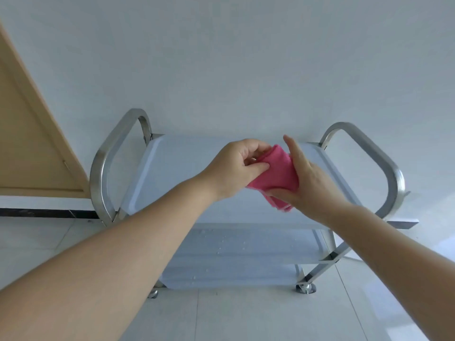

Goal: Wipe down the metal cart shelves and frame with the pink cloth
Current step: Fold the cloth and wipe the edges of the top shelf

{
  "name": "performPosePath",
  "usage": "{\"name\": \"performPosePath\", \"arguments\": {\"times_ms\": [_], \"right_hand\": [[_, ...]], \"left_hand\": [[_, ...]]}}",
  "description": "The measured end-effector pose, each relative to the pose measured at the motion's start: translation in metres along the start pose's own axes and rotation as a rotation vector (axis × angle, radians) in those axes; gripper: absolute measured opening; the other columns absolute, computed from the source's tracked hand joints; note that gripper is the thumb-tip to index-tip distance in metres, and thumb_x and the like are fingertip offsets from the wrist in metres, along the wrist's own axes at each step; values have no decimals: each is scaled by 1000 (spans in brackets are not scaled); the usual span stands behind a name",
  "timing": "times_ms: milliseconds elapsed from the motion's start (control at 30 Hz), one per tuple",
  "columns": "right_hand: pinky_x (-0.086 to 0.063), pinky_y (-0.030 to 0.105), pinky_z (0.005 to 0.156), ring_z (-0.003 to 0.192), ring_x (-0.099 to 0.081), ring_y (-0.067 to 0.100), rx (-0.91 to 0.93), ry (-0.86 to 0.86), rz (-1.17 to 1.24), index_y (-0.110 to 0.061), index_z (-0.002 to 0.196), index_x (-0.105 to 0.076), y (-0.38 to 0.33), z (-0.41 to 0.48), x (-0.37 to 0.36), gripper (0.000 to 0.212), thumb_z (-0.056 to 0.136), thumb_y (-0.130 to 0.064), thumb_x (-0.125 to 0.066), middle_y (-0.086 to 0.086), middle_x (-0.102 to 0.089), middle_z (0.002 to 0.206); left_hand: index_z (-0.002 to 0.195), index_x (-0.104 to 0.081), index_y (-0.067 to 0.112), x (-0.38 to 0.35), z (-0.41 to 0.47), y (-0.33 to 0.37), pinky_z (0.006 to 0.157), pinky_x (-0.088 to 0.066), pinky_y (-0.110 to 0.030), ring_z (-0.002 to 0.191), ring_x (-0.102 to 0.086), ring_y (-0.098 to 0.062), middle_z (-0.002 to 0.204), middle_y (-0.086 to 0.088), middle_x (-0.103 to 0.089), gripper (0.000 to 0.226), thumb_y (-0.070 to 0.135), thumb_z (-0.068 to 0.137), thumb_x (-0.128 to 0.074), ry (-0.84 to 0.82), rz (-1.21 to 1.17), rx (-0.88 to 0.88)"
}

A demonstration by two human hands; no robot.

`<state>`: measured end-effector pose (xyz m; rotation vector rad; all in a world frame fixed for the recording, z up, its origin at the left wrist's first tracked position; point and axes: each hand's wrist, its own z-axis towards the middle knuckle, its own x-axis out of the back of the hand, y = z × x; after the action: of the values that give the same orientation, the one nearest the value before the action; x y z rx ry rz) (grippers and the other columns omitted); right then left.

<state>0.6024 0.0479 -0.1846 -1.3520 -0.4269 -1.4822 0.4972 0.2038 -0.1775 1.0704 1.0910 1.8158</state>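
A folded pink cloth (275, 177) is held between both hands above the top shelf (172, 168) of a metal cart. My left hand (234, 168) pinches the cloth's left edge with thumb and curled fingers. My right hand (310, 183) wraps the cloth's right side, thumb under it and fingers extended along its back. The cart has curved handle frames at the left (108, 158) and right (391, 168), a middle shelf (246, 247) with water droplets, and a lower shelf (226, 276).
The cart stands against a white wall on a pale tiled floor, on caster wheels (306, 288). A tan wooden door (32, 143) is at the left, close to the left handle. Open floor lies in front of the cart.
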Motion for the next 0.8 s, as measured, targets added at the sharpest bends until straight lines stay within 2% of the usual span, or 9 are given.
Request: {"name": "performPosePath", "arguments": {"times_ms": [100,167,233,300,400,500,667,733,800], "right_hand": [[-45,28,82,94,-56,15,-157,-105,199,-33,145,-29,-36,6,83,90,72,-28,-81,-11,-58,107],[-48,24,75,85,-60,13,-218,-117,264,-38,121,-53,-58,5,138,60,71,-22,-81,-12,-63,92],[-46,27,68,73,-58,15,-273,-157,244,-40,88,-58,-75,3,185,36,71,-18,-80,-11,-61,76],[-41,26,61,63,-52,14,-319,-169,259,-32,73,-59,-88,-2,224,28,71,-13,-79,-8,-56,65],[-40,23,59,59,-49,11,-337,-106,298,-27,71,-63,-93,-12,265,24,70,-9,-78,-5,-57,63],[-42,17,58,55,-51,3,-331,-14,389,-30,73,-68,-80,-23,290,28,69,-4,-77,-14,-59,60],[-43,13,58,56,-52,1,-279,66,449,-29,76,-69,-30,-46,325,29,69,-2,-77,-14,-62,62],[-43,16,60,59,-53,3,-264,30,492,-26,78,-71,0,-62,346,24,70,-4,-78,-11,-64,63],[-46,28,66,65,-55,10,-269,-22,522,-24,80,-74,36,-80,371,21,73,-4,-77,5,-69,72]], "left_hand": [[109,-64,13,16,11,82,89,-53,-33,97,-66,-22,103,-6,-70,27,-3,89,-55,-74,16,24],[108,-64,14,28,15,134,87,-53,-29,96,-66,-19,103,-5,-70,27,-3,89,-55,-121,20,50],[107,-64,16,37,17,178,84,-53,-27,94,-66,-17,102,-3,-69,28,-2,90,-54,-167,30,63],[106,-63,18,40,19,212,82,-55,-30,91,-66,-19,101,-3,-69,27,-1,90,-54,-214,45,66],[103,-62,17,34,26,248,80,-56,-40,88,-66,-27,100,-8,-68,25,-1,88,-53,-251,68,42],[103,-60,16,13,34,272,73,-55,-41,78,-65,-23,96,-8,-68,24,0,86,-54,-240,95,14],[101,-59,16,-50,53,293,79,-56,-41,85,-66,-26,95,-11,-67,21,8,84,-67,-211,151,16],[96,-61,16,-82,63,298,80,-55,-35,82,-66,-18,91,-6,-68,14,8,85,-66,-182,154,11],[92,-63,17,-120,73,304,76,-53,-27,80,-65,-10,85,3,-68,12,8,86,-65,-165,154,16]]}}
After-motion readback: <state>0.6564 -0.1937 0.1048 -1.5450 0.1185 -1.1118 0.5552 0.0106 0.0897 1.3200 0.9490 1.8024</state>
